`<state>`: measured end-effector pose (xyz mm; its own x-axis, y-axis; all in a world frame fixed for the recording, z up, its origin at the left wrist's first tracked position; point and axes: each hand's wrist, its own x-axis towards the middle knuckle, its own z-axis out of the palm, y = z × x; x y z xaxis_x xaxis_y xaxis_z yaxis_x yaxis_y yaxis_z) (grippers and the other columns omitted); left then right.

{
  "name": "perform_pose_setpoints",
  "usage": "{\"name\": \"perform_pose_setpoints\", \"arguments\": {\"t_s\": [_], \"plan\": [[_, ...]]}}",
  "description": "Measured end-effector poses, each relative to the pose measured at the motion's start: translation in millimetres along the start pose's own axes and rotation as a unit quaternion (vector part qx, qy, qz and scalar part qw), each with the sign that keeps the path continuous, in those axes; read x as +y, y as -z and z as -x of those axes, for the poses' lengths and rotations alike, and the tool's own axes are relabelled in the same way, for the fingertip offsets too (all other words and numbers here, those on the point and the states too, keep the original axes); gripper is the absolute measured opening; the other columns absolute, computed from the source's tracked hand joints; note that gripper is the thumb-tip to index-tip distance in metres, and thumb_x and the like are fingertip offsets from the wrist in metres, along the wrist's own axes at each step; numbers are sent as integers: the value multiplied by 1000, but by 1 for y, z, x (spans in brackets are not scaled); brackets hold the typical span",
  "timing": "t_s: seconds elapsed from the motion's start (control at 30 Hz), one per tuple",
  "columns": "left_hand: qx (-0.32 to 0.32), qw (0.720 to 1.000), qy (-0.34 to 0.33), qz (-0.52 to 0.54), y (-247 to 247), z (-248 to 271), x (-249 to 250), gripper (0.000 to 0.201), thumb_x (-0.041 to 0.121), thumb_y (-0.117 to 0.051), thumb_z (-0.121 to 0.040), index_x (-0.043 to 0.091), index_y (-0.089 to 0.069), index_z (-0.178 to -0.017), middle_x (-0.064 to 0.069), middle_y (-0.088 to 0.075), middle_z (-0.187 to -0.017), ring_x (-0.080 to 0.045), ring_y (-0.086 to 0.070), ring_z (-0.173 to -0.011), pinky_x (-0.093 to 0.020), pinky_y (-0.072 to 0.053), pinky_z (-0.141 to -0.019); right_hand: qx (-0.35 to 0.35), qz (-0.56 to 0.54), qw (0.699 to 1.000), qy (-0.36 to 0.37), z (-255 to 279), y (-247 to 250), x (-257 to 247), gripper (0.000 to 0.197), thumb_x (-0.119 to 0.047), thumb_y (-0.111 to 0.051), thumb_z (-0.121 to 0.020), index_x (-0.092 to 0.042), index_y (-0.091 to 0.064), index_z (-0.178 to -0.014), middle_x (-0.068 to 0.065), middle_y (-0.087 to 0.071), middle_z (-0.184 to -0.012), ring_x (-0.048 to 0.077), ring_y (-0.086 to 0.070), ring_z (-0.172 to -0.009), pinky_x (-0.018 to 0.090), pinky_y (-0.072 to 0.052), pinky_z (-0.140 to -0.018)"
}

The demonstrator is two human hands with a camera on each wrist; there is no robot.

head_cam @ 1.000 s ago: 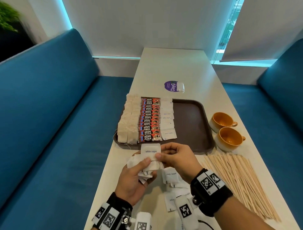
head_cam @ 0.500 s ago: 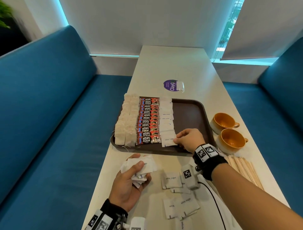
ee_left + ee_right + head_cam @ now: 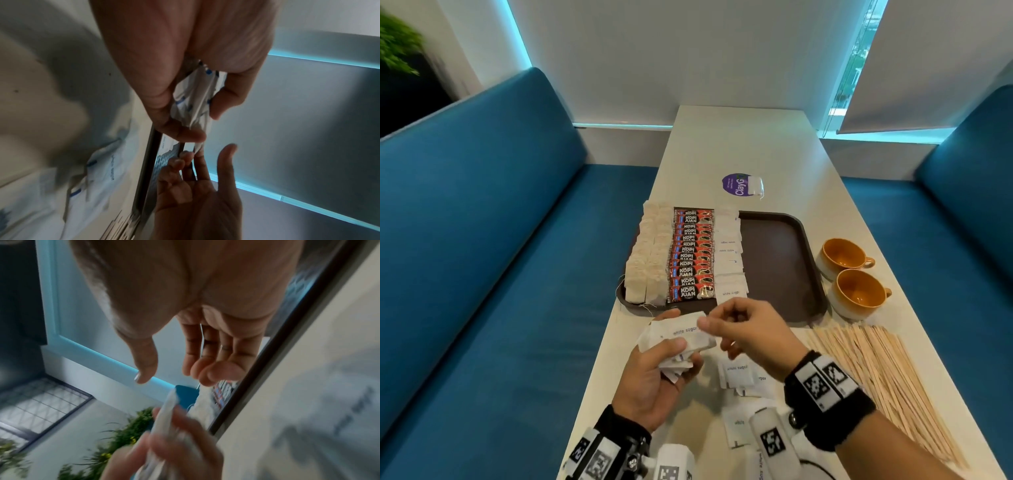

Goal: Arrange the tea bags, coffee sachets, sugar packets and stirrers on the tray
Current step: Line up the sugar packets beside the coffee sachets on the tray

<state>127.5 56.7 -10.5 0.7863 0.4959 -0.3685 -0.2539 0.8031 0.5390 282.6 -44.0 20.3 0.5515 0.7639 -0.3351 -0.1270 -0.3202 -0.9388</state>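
Two orange cups (image 3: pixel 849 274) sit right of the tray (image 3: pixel 780 260), stirrers (image 3: pixel 887 380) nearby; left hand (image 3: pixel 654 380) grips sugar packets (image 3: pixel 678 337), right hand (image 3: pixel 750 332) loosely curled, reaching them.

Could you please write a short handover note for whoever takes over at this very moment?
Left hand: grips a bunch of sugar packets above the table's near end.
Right hand: at the top packet, thumb and fingers apart in the right wrist view; no grip yet.
Tray: holds a column of tea bags, one of coffee sachets and one of sugar packets; its right part is bare.
Left to do: the held packets, the loose packets on the table, and all the stirrers, which lie on the table right of the tray's near corner.
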Motion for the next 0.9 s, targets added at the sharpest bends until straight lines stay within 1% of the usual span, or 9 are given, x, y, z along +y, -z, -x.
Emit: {"name": "perform_pose_setpoints", "arguments": {"t_s": [0.07,0.13,0.4,0.53,0.6,0.67,0.73,0.83,0.9], "plan": [[2,1000,-5,-8,-3,0,-3,50,-4,-69,-72,18,-66,-117,-25,-68,-120,-30,-70,-85,-34,-58,-63,-10,-47,999,-6,8,-5,4,41,-14,-91,-72,3,-68,-102,12,-68,-77,20,-61,-61,29,-52,-53],[2,1000,-6,-6,-4,-1,-5,49,-7,-72,-75,17,-65,-117,-26,-67,-122,-32,-70,-89,-33,-58,-60,2,-72,997,-6,9,-2,6,33,-5,-87,-75,5,-69,-100,18,-68,-78,21,-61,-61,30,-54,-54],[34,999,-13,0,-3,-9,-7,43,-3,-68,-81,15,-60,-119,-24,-67,-121,-24,-67,-79,-26,-53,-52,6,-33,999,2,-10,4,5,17,-7,-84,-81,2,-71,-87,13,-69,-71,21,-63,-61,30,-55,-57],[44,999,-19,-5,1,-13,-5,37,-1,-69,-79,18,-68,-111,-16,-73,-107,-22,-64,-74,-25,-53,-52,113,-38,993,2,-34,25,11,20,-8,-85,-79,4,-71,-86,12,-68,-73,23,-60,-66,32,-55,-62],[62,998,-18,-4,4,-13,-4,34,2,-70,-78,20,-71,-107,-13,-73,-94,-23,-58,-70,-27,-55,-53,175,18,984,-8,-50,40,18,19,-15,-88,-78,-3,-74,-82,8,-73,-75,21,-64,-69,33,-57,-67],[75,997,-15,3,7,-12,-4,32,3,-70,-79,21,-71,-106,-12,-72,-89,-24,-57,-69,-27,-56,-54,199,108,974,-23,-62,49,22,16,-24,-88,-78,-13,-76,-80,3,-76,-79,17,-67,-76,31,-57,-70],[78,997,-13,14,8,-11,-4,33,4,-70,-78,21,-70,-107,-14,-71,-91,-24,-61,-67,-28,-57,-56,205,182,961,-27,-68,53,22,14,-26,-86,-80,-18,-75,-79,-1,-73,-80,13,-66,-78,24,-50,-66],[74,997,-8,28,10,-10,-2,36,3,-68,-78,20,-69,-110,-17,-69,-95,-22,-63,-63,-29,-56,-60,206,257,943,-40,-77,53,24,15,-27,-86,-81,-18,-74,-78,-3,-71,-81,12,-66,-81,25,-51,-71],[63,997,2,38,11,-10,-2,40,0,-66,-78,19,-69,-114,-21,-69,-99,-24,-60,-68,-30,-57,-62,208,275,938,-47,-78,52,28,19,-28,-87,-79,-17,-71,-79,-2,-70,-82,13,-65,-80,26,-52,-70]]}}
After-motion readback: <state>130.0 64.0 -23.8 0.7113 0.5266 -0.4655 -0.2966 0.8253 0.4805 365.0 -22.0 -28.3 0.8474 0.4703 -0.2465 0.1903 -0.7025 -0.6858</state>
